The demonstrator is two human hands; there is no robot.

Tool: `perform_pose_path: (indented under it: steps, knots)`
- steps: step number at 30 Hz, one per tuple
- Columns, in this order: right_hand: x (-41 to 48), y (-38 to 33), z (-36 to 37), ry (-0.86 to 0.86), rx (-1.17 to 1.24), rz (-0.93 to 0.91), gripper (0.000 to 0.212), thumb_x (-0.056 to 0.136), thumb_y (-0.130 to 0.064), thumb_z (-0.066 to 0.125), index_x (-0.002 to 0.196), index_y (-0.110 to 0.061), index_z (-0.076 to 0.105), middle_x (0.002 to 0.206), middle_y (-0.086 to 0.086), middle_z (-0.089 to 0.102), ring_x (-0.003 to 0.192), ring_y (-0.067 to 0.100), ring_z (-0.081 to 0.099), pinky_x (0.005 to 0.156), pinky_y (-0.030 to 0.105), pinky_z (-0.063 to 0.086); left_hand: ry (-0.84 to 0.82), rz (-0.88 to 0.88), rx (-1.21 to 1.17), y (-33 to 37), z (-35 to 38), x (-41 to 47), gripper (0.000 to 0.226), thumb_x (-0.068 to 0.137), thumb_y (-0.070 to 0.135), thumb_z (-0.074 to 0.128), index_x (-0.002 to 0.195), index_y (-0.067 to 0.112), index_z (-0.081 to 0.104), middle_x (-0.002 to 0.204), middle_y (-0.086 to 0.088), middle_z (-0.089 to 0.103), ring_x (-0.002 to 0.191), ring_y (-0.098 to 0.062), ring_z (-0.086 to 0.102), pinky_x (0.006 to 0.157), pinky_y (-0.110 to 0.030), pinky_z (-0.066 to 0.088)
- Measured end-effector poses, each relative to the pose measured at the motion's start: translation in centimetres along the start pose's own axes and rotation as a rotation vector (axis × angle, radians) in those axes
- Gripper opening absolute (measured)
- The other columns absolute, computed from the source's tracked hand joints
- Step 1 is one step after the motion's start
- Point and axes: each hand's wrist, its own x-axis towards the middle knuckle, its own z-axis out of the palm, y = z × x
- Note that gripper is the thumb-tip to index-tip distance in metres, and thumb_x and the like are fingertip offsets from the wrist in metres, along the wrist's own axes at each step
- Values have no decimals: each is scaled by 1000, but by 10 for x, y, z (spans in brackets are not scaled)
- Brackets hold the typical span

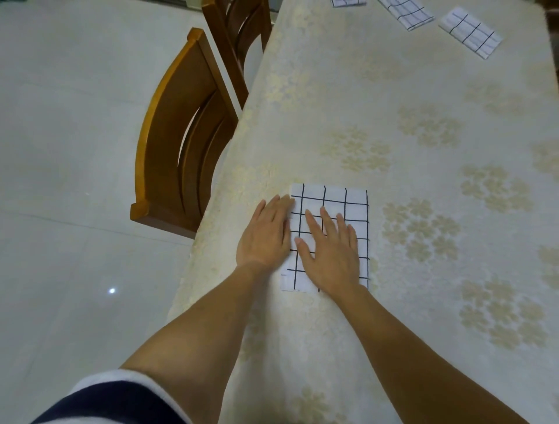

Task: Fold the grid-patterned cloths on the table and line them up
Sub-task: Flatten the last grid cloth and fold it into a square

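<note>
A white cloth with a black grid [348, 202] lies folded into a rectangle near the table's left edge. My left hand [266, 233] rests flat along the cloth's left border, fingers together. My right hand [329, 251] lies palm down on the middle of the cloth, fingers spread, covering much of it. Neither hand grips anything. Three more folded grid cloths lie at the far end of the table: one [470, 31] at the right, one [406, 12] in the middle, and one [348, 3] cut off by the top of the view.
The table [423, 151] wears a cream cloth with a pale flower pattern. Two wooden chairs [181, 136] stand pushed against its left side, above a pale tiled floor [60, 151]. A dark sleeve with a white cuff [115, 399] shows at the bottom left.
</note>
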Motion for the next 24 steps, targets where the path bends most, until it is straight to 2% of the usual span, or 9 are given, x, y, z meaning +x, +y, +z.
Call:
perform_pose_path:
  steps: [2,3,6,11,14,17,21,24]
  knots:
    - [12,7,-10,151,79,22,59,102,-53,29,154,-26,35,158,6,36,149,29,26,121,48,21,-6,27,34,-2,1,0,49,108,30,28,157,27,32,165,5,28,153,-9,18,128,-31,6]
    - [21,11,-12,167,100,26,56,104,-47,32,153,-22,37,157,7,38,148,29,27,121,47,22,-12,35,56,-2,1,0,50,108,30,28,158,29,30,166,6,24,154,-9,16,128,-33,6]
    - [43,22,-8,62,48,-29,53,106,-37,34,155,-17,31,161,6,30,151,28,19,123,44,17,-36,51,112,-3,1,1,51,108,32,27,159,31,27,168,7,16,155,-11,11,128,-35,3]
    - [54,34,-2,78,-17,-73,58,101,-47,33,152,-20,38,155,8,39,144,32,31,119,50,26,-50,73,98,-4,3,1,53,107,35,20,157,26,33,167,6,23,155,-11,13,128,-38,6]
    - [50,36,-1,63,0,-99,63,101,-53,29,156,-21,29,159,7,32,149,31,22,122,49,20,-49,54,89,-4,5,2,55,108,47,15,159,31,26,168,8,19,155,-10,10,128,-38,6]
    - [51,38,-1,36,89,-120,64,101,-54,36,157,-24,26,162,2,26,152,27,13,123,47,14,-75,78,167,-7,8,3,56,106,53,19,159,36,23,169,10,13,156,-12,5,128,-40,4]
    - [58,50,-19,66,281,-84,56,102,-40,47,151,-15,39,156,6,38,146,25,29,121,42,25,-68,91,180,-6,10,4,56,104,53,25,156,34,31,168,10,19,156,-13,9,127,-40,6]
    - [51,65,-22,114,206,-77,48,103,-28,48,147,-10,45,153,9,44,144,29,34,121,42,24,-50,94,173,-7,10,3,54,103,52,28,154,33,35,166,10,23,155,-13,11,127,-41,9]
